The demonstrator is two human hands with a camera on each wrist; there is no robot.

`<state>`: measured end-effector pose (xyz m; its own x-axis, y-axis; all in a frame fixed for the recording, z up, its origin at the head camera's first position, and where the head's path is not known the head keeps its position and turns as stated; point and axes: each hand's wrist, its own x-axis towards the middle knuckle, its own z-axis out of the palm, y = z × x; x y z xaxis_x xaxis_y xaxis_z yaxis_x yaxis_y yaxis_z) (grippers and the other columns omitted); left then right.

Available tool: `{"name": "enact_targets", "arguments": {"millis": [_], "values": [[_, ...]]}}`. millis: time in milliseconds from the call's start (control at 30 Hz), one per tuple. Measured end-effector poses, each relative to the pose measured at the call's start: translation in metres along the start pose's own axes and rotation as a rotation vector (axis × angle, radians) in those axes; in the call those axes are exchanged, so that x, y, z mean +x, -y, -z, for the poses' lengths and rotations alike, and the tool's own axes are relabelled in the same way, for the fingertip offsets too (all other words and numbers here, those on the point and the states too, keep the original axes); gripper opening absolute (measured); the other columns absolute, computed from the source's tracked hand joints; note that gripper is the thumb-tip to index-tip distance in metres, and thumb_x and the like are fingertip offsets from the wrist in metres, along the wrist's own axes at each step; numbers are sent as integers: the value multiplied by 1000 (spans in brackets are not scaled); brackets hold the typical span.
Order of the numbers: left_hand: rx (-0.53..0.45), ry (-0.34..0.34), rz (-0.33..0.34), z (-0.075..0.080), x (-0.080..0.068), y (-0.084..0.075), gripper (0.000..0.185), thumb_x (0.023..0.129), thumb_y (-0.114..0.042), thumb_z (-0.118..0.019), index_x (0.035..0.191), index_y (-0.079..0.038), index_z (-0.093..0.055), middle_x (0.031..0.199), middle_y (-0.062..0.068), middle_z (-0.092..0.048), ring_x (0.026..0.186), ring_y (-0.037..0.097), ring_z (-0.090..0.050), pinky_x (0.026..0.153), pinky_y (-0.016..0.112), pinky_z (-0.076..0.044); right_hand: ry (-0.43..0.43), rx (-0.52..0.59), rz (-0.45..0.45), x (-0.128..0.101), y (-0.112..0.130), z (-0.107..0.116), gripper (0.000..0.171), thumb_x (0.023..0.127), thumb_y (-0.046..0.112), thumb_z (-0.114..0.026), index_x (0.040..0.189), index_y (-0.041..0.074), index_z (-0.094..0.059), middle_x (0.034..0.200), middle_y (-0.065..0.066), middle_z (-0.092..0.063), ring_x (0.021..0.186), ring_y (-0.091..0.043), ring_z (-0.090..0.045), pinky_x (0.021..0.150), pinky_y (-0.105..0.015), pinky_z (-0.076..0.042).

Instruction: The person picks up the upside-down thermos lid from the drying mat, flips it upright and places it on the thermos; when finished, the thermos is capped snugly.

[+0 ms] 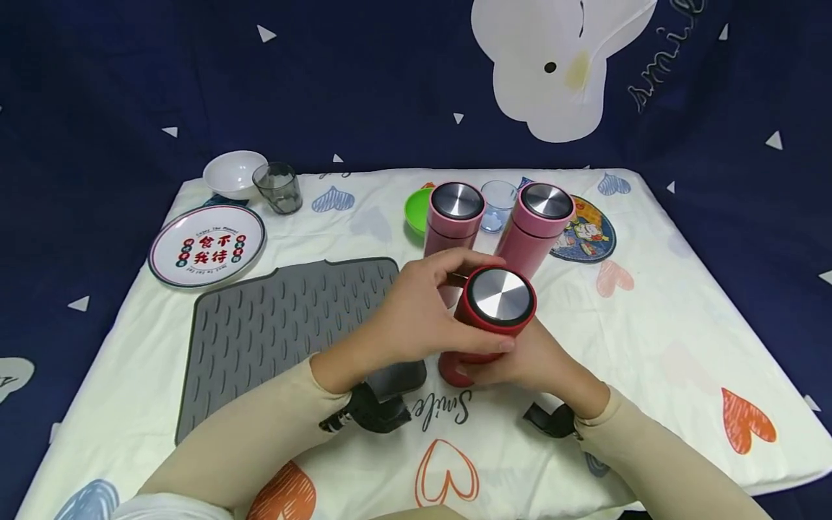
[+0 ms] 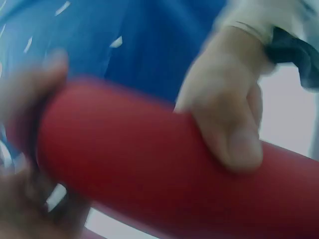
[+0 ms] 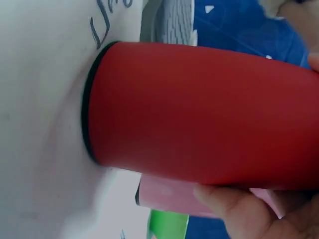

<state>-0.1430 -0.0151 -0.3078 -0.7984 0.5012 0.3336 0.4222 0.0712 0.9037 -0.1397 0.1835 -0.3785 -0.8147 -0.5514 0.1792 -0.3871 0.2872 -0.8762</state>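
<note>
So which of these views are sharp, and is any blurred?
Head view: evenly lit, sharp on the red cylindrical flask. Left wrist view: heavily blurred, the left hand smeared. Right wrist view: mostly sharp on the flask, softer at the edges.

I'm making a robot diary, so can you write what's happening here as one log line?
left hand: grips red flask near lid | right hand: holds flask lower body | flask: upright on cloth | two pink flasks behind

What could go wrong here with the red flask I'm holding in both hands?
The red flask stands tilted with its base on the cloth, so it might slip or tip. Two pink flasks stand close behind it; a jerk of your left hand or right hand might knock them over.
</note>
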Motion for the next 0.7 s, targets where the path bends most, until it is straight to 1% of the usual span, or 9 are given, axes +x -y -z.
{"name": "enact_targets", "arguments": {"millis": [100,200,267,367,433,467,567,633,700], "values": [[-200,132,41,6,8,9,75,64,-4,-90,133,-9,-60,113,-2,-68,105,19,-62,90,39,-49,-6,-3,-24,-3,0,0,64,64,15,-92,118,17,-57,109,7,-62,99,-16,-58,86,-31,-48],[-252,240,56,13,13,12,77,68,2,-86,138,-6,-55,117,2,-66,110,21,-59,94,40,-48,-10,6,-11,-2,-1,-2,66,64,12,-92,120,16,-56,111,4,-62,100,-18,-58,87,-31,-48],[-138,234,18,13,12,8,74,71,-8,-87,137,-9,-54,117,-1,-64,109,17,-59,93,36,-48,-13,22,-1,-2,-2,-2,69,64,10,-92,122,15,-55,112,3,-62,101,-19,-58,88,-32,-47],[130,135,-89,8,4,-2,72,71,-28,-89,132,-12,-54,117,-6,-59,108,10,-55,92,30,-47,-11,7,8,-2,-2,-3,71,64,14,-92,124,14,-54,115,3,-61,104,-17,-58,91,-32,-47],[203,58,-129,4,-1,-5,74,67,-33,-90,129,-13,-56,116,-8,-59,106,7,-56,91,28,-47,-11,-8,3,-3,-1,-3,71,65,17,-92,125,13,-54,116,4,-61,106,-16,-57,92,-33,-46],[192,43,-129,2,-2,-5,74,66,-33,-91,129,-12,-57,116,-8,-60,106,7,-56,91,28,-47,-11,-15,-1,-4,-1,-3,71,65,19,-92,125,14,-54,116,5,-60,106,-16,-56,92,-33,-46],[-56,104,-63,1,1,2,74,65,-15,-92,131,-9,-59,114,-4,-66,106,13,-61,93,32,-47,2,-25,-2,-5,0,-1,66,67,23,-92,121,14,-56,112,6,-61,104,-16,-56,91,-34,-46],[-235,193,-2,3,8,11,77,65,-1,-89,135,-5,-56,115,1,-67,108,19,-61,96,36,-47,17,-31,7,-5,-1,1,64,67,24,-91,120,15,-56,112,7,-61,103,-16,-57,91,-33,-46],[-331,293,21,7,15,19,79,65,7,-85,137,0,-52,116,6,-66,111,23,-60,98,40,-45,27,-37,18,-4,0,3,65,67,22,-91,121,16,-55,112,7,-60,104,-15,-56,91,-32,-45]]}}
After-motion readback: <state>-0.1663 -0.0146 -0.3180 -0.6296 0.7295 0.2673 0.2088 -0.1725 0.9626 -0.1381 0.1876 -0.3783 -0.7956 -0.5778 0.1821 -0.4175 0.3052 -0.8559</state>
